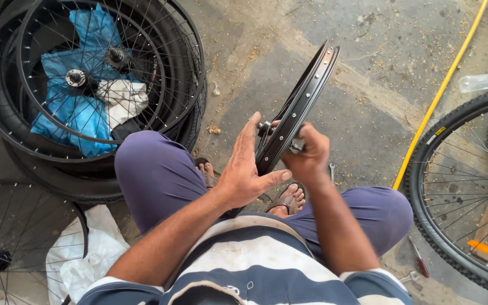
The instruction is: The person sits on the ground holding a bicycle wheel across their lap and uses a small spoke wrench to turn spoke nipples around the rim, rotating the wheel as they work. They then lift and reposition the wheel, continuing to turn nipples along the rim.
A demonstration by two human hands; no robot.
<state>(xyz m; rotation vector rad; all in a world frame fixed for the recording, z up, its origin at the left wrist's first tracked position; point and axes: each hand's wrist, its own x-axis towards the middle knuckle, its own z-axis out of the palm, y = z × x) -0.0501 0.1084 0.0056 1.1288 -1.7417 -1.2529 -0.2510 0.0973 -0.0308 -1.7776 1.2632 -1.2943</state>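
Note:
A black bicycle wheel rim [306, 96] stands on edge between my knees, seen almost edge-on, its hub axle [264, 129] sticking out to the left. My left hand [248, 169] lies flat against the rim's left side, fingers stretched up by the axle and thumb under the rim. My right hand [310, 155] is closed around the hub on the right side, gripping a small metal part [297, 146] there. I sit low in purple trousers with sandalled feet on the concrete floor.
A stack of black spoked rims and tyres [94, 85] with blue and white plastic lies at the upper left. Another spoked wheel [7, 237] sits lower left. A knobby bicycle tyre [453, 203] stands at the right, beside a yellow hose [441, 90]. Spanners lie on the floor [416, 260].

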